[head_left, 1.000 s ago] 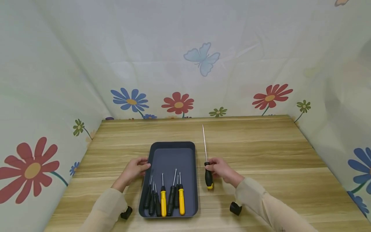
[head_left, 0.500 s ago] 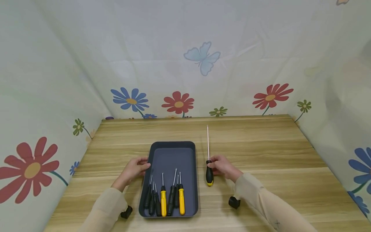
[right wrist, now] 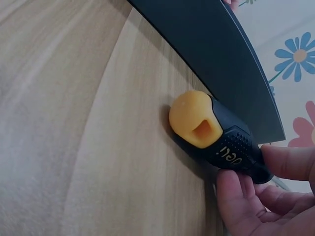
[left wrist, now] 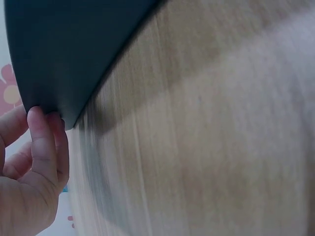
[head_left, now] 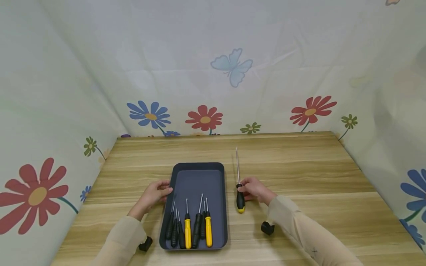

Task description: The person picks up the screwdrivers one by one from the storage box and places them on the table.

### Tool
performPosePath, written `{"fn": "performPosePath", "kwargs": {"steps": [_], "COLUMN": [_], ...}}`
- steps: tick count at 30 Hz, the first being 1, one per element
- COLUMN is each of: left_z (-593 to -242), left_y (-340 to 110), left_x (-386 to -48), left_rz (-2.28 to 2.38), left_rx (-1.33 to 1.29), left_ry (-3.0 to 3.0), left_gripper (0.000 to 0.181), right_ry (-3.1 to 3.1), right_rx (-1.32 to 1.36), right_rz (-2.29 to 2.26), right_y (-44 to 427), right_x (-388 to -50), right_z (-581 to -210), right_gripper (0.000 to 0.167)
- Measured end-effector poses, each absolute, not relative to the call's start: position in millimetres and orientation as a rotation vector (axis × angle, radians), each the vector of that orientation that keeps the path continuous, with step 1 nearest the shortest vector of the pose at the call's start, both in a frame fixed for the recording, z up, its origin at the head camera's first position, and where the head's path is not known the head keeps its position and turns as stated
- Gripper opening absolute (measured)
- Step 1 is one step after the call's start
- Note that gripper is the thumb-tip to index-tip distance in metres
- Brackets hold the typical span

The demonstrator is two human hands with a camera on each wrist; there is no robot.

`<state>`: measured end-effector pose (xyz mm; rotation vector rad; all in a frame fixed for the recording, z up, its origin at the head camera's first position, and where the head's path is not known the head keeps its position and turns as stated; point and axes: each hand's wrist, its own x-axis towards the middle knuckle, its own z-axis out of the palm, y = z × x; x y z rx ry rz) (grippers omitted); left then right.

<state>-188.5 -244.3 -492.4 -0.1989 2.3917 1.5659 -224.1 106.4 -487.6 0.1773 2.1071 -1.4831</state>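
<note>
A dark grey rectangular tray (head_left: pixel 199 167) lies on the wooden table with several screwdrivers in its near half. Most of these have black handles, while a yellow-handled screwdriver (head_left: pixel 188 231) and another yellow screwdriver (head_left: pixel 208 229) stand out. At the tray's left side, my left hand (head_left: pixel 154 195) pinches the wall near the rim. My right hand (head_left: pixel 255 190), just right of the tray, holds a long screwdriver (head_left: pixel 240 199) by its black handle between thumb and fingers. Its shaft points away from me. The yellow butt end appears large in the right wrist view, close over the table.
The wooden table (head_left: pixel 299 166) extends right and left of the tray. White floral cloth walls (head_left: pixel 283 85) enclose it at the back and both sides. A black wrist camera (head_left: pixel 145 244) shows under the left sleeve and another wrist camera (head_left: pixel 267 228) under the right.
The held screwdriver shifts slightly right, then its tip swings a little back to the left and nearer. The left hand and tray stay still.
</note>
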Motion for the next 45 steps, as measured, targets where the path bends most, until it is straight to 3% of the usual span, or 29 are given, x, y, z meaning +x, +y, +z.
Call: {"fn": "performPosePath", "kwargs": {"steps": [45], "left_z": [-496.4], "left_y": [-246.0], "left_x": [-188.2], "left_rz": [1.598], "left_rx": [-0.187], "left_ry": [2.379], "left_gripper": [0.047], "right_ry": [2.247], "right_rx": [0.260], "right_rz": [-1.418], "right_y": [92.3], "right_x": [-224.9], "right_z": [-491.7], "right_gripper": [0.019]}}
